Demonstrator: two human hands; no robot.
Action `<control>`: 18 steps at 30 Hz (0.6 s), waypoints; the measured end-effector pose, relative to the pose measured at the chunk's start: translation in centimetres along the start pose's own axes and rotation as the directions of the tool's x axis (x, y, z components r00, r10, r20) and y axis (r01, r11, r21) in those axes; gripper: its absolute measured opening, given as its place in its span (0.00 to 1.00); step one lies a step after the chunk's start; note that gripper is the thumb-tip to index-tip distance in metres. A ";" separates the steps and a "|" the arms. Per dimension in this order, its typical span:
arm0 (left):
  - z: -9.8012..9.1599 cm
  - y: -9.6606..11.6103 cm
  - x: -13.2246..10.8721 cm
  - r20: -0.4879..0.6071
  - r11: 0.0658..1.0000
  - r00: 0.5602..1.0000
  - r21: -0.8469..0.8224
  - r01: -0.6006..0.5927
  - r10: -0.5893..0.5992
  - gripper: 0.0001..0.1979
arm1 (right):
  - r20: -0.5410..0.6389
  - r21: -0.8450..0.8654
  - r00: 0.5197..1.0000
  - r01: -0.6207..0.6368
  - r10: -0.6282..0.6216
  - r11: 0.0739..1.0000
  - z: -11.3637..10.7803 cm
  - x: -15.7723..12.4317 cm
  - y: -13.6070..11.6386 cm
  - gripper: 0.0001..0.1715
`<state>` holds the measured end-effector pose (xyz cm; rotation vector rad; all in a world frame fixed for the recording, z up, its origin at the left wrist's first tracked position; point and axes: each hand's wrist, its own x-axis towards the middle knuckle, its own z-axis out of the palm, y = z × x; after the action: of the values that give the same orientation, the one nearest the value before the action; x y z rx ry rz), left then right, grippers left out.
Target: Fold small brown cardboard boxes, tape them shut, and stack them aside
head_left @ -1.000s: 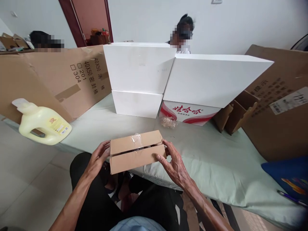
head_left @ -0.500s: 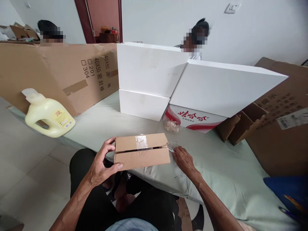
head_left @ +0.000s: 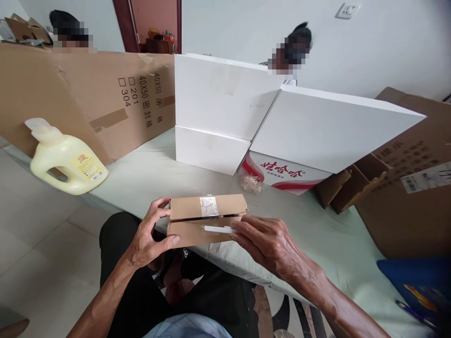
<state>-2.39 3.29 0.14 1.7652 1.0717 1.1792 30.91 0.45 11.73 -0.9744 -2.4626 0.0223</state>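
A small brown cardboard box (head_left: 197, 206) with a strip of clear tape across its top flaps rests at the near edge of the pale green table (head_left: 151, 173). My left hand (head_left: 150, 234) grips the box's left end, thumb on the front and fingers on top. My right hand (head_left: 268, 241) is closed on a thin white blade-like tool (head_left: 216, 229), which lies along the gap between the two flaps.
A cream jug (head_left: 63, 157) lies at the table's left. Two stacked white boxes (head_left: 211, 117), a slanted white board (head_left: 327, 126) over a red-printed carton (head_left: 278, 171) and large cardboard sheets (head_left: 105, 98) stand behind. A crumpled plastic wrap (head_left: 251, 183) lies mid-table. Two people sit behind.
My right hand left the box's right end, picked up the thin white tool from the table beside it, and brought it over the flap gap. My left hand kept its hold.
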 end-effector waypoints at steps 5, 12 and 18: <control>-0.1 0.3 0.2 0.001 1.000 1.000 0.002 0.010 -0.010 0.22 | 0.033 -0.129 0.999 0.045 -0.042 0.991 0.0 1.2 0.6 0.17; -0.1 -0.2 0.1 0.012 1.000 1.000 0.027 -0.006 0.006 0.21 | 0.043 -0.315 0.993 0.121 -0.114 0.941 -0.8 2.4 -0.2 0.23; -0.5 0.4 1.0 0.036 0.997 0.999 0.073 0.000 -0.003 0.20 | -0.022 -0.330 0.999 0.028 -0.038 0.943 -4.1 0.0 1.7 0.23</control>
<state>-2.57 4.09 0.97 1.8345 1.1071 1.1152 33.86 1.02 15.01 -1.0589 -2.5042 -0.4257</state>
